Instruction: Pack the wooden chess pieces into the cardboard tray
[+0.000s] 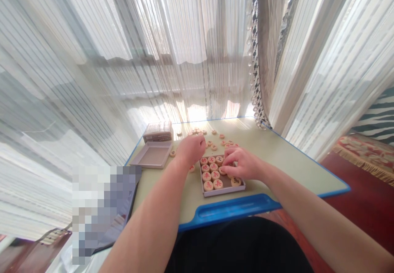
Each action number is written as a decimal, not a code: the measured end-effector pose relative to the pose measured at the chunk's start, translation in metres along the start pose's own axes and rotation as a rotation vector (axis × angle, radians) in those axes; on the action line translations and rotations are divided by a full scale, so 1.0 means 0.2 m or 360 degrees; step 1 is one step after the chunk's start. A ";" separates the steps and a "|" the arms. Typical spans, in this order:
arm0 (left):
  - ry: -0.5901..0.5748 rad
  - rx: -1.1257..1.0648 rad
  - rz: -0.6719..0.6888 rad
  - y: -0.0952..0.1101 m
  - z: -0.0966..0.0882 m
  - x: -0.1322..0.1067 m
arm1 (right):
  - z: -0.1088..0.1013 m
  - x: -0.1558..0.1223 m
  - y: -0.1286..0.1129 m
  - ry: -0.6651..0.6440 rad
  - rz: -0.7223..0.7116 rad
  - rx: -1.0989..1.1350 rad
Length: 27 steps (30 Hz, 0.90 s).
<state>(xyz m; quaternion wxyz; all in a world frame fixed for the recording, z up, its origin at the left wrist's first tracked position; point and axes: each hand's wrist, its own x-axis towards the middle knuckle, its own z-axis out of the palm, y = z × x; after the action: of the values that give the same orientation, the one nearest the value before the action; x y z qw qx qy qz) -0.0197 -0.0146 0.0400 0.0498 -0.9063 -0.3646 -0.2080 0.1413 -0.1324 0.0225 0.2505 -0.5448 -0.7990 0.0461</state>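
Observation:
A shallow cardboard box (pixel 224 191) holds rows of round wooden Chinese chess pieces marked in red and black. My right hand (pixel 241 164) is over the box's right half, thumb and forefinger closed on a Chinese chess piece (pixel 222 170) in the third column. A black-marked piece (pixel 236 181) sits in the near right corner, with a gap to its left. Left of the box's far corner, my left hand (pixel 191 147) is closed with its fingers curled; what they hold, if anything, is hidden. Several loose pieces (pixel 214 147) lie beyond both hands on the table.
An empty box lid (pixel 150 156) lies at the table's left, in front of a wrapped pack (pixel 158 131). A dark flat panel (pixel 123 199) leans by the left edge. The pale table has a blue rim with a moulded trough (pixel 235 208) in front. Sheer curtains (pixel 184 76) hang behind.

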 end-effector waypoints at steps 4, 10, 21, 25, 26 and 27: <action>-0.0009 0.0026 -0.0015 0.01 0.00 0.00 | 0.00 0.00 0.01 -0.0018 -0.0003 -0.0043; -0.0018 0.0048 -0.0032 0.01 0.00 0.00 | 0.01 0.00 -0.02 -0.0014 0.0093 -0.0171; 0.0045 0.0015 -0.0003 0.00 0.01 0.00 | 0.01 -0.01 -0.10 -0.0091 0.0118 -0.0392; 0.0016 -0.0014 0.0001 0.00 0.02 0.00 | 0.00 0.01 -0.10 -0.0173 0.0128 -0.0385; 0.0008 -0.0024 0.0007 0.01 0.02 0.00 | 0.00 0.01 -0.10 -0.0198 0.0137 -0.0381; 0.0001 -0.0033 0.0012 0.01 0.02 -0.01 | -0.01 0.02 -0.10 -0.0225 0.0146 -0.0378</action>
<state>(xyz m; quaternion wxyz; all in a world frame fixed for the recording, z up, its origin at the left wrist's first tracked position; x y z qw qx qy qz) -0.0180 -0.0153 0.0356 0.0411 -0.9081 -0.3590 -0.2118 0.1243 -0.1377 0.0320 0.1252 -0.6020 -0.7886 0.0009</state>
